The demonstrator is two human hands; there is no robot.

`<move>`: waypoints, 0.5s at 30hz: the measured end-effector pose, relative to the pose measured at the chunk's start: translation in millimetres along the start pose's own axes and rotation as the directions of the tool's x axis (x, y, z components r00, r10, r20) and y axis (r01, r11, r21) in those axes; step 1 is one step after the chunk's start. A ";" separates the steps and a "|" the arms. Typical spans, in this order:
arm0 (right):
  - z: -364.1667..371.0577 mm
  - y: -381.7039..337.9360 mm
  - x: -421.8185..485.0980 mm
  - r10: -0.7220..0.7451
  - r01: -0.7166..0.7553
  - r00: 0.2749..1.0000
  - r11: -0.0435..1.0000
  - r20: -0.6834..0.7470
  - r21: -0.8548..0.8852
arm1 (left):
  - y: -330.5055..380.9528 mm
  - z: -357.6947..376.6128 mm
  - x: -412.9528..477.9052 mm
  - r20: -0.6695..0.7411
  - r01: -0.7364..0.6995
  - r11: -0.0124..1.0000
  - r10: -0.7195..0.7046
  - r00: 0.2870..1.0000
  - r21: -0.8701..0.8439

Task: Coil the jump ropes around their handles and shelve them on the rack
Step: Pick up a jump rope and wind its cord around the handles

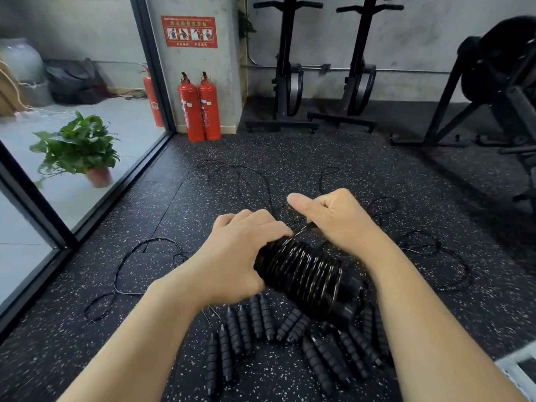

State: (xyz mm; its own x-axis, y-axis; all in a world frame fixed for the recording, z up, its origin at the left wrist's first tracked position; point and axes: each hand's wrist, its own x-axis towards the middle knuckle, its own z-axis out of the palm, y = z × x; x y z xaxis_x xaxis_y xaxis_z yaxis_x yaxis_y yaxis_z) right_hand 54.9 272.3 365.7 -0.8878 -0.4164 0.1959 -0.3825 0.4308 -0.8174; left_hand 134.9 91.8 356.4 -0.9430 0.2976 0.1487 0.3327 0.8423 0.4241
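The floor point(290, 149) is laid with black rubber tiles flecked white, with seams visible between tiles. The rear wall point(420, 39) is bare grey concrete; a metal pipe point(406, 70) runs horizontally along it. Two black upright exercise machines point(285, 68) stand side by side against this wall on wheeled bases. A black frame carrying a weight plate point(499, 68) stands at the right. A concrete pillar point(226, 59) carries a red sign point(189, 31); two red fire extinguishers point(191, 108) stand at its foot, just beside each other. A black-framed glass partition point(121, 134) closes the left side. Behind the glass: a pale floor, a potted plant point(78, 146) and a dark bag point(75, 79). Lighting is even and diffuse.
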 end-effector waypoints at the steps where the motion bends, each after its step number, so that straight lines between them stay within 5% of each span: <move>1: -2.7 -3.0 -0.8 -0.005 0.006 1.000 0.999 -0.012 0.035 | 0.3 -2.0 0.3 0.012 0.019 1.000 -0.019 1.000 -0.016; 6: -4.1 -2.6 -0.2 0.025 -0.024 1.000 0.991 -0.010 0.134 | 3.7 -5.8 2.8 0.036 -0.007 0.999 0.008 0.999 -0.033; 12: 13.2 5.1 10.0 0.128 -0.153 0.981 0.970 0.143 0.186 | 8.4 0.8 1.8 -0.016 -0.078 0.963 0.077 0.997 -0.257; 15: 31.5 8.4 15.7 0.205 -0.278 0.949 0.901 0.239 0.333 | 13.7 -3.1 -0.1 -0.028 0.006 0.961 -0.015 0.999 -0.275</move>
State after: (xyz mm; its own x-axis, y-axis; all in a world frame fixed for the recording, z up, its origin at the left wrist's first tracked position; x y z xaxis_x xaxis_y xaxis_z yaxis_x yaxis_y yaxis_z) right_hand 45.9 244.2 344.9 -0.8599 -0.4983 -0.1109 -0.0125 0.2376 -0.9713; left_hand 139.6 101.9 365.0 -0.9474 0.2726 0.1676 0.3137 0.6877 0.6547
